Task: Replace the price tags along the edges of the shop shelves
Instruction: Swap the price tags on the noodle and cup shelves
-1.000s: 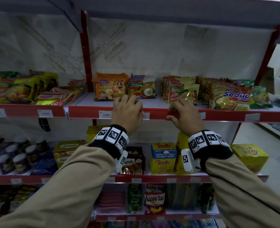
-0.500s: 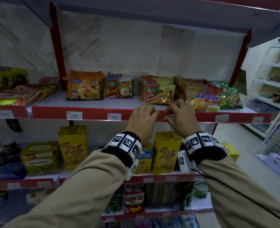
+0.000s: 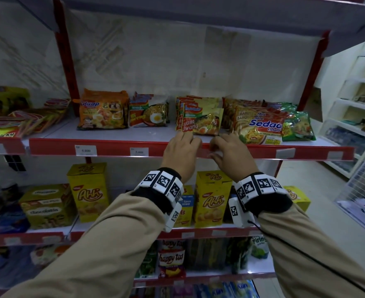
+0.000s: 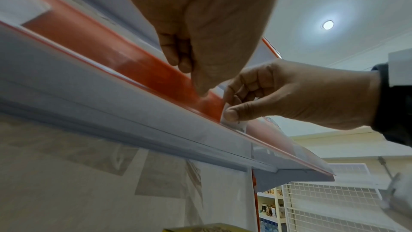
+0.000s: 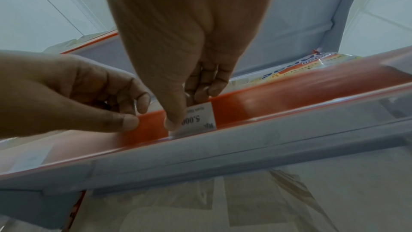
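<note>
Both hands are at the red edge strip (image 3: pixel 113 147) of the noodle shelf. My right hand (image 5: pixel 189 108) pinches a white price tag (image 5: pixel 200 117) printed 5.000 between thumb and fingers, its lower edge down in the strip (image 5: pixel 289 101). In the left wrist view the same tag (image 4: pixel 236 124) shows under the right thumb. Just left of it my left hand (image 5: pixel 136 112) grips the strip, thumb on its red front and fingers curled over its top. In the head view the left hand (image 3: pixel 190 143) and right hand (image 3: pixel 215 149) almost touch and hide the tag.
Two other white tags (image 3: pixel 86 150) (image 3: pixel 139 152) sit in the strip to the left, and paler ones (image 3: pixel 285 153) to the right. Noodle packs (image 3: pixel 201 121) lie just behind the hands. Snack boxes (image 3: pixel 212 198) stand on the shelf below. A white wire rack (image 3: pixel 362 190) is at the right.
Both hands have slid right along the shelf edge and come close together. The view has turned right with them.
</note>
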The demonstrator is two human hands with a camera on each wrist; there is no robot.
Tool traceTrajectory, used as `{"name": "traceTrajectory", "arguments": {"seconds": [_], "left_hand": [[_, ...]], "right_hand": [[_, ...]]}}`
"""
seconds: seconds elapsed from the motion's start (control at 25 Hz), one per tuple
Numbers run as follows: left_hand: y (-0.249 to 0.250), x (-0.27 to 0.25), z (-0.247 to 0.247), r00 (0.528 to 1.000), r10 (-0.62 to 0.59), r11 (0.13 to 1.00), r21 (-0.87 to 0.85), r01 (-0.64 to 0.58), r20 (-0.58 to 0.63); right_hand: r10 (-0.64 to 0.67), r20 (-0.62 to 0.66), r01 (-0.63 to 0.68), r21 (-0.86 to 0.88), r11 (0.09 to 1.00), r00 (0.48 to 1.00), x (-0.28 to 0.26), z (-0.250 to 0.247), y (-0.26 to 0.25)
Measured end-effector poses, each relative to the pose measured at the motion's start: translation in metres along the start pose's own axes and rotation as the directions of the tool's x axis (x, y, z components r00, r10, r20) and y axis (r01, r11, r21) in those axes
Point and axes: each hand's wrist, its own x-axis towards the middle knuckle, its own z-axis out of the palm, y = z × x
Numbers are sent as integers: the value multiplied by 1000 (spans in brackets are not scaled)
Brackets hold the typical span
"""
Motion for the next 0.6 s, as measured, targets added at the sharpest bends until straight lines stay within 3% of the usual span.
{"name": "traceTrajectory", "arguments": {"seconds": [0.16, 0.28, 0.44, 0.6], "left_hand": [[-1, -1, -1, 1000, -4, 1000, 0, 4, -4], [0, -3, 0, 999, -31, 998, -52, 30, -12], [-3, -1, 0, 997, -75, 982, -173, 70, -22], [-1, -2, 5, 991, -123, 961, -255, 104, -58]], "right_hand": [[32, 58, -32, -4, 999, 998, 4, 0, -1], [84, 47, -93, 233, 968, 995, 6, -8, -1], [250, -73, -153, 620, 769, 965, 7, -21, 3], [361, -50, -178, 804, 568, 931, 4, -19, -2]]}}
